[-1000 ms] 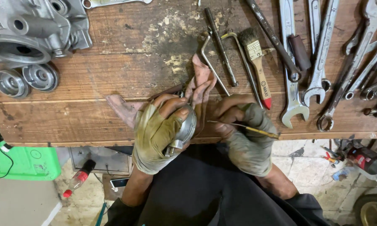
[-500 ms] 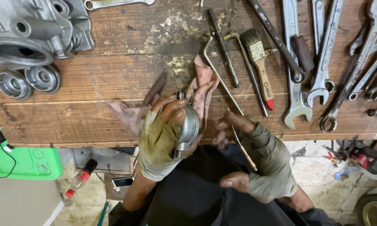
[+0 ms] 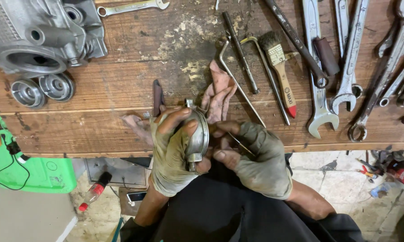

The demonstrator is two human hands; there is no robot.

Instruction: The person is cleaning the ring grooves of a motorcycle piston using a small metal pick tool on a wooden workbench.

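- Two gloved hands meet at the near edge of my wooden bench (image 3: 121,130), almost touching each other.
- My left hand (image 3: 175,150) is wrapped around a round metal part (image 3: 198,134), fingers curled over its top and thumb underneath, gripping it firmly on edge just above the bench lip.
- My right hand (image 3: 256,159) is closed on a thin metal pick (image 3: 240,142), pinched between thumb and fingertips, its tip pointing toward the round part.
- A pinkish rag (image 3: 220,89) lies on the bench just beyond my hands, partly hidden under them.
- Far left sits a grey cast engine housing (image 3: 36,36), with two round metal caps (image 3: 43,89) just near of it.
- A paintbrush (image 3: 280,71) with a wooden handle and red tip lies right of the rag, beside a bent hex key (image 3: 238,85) and a dark bolt (image 3: 240,51).
- Several spanners (image 3: 345,62) lie spread across the far right of the bench.
- Below the bench on the left stands a green plastic container (image 3: 27,172), and a small bottle with a red cap (image 3: 92,192) lies on the floor.
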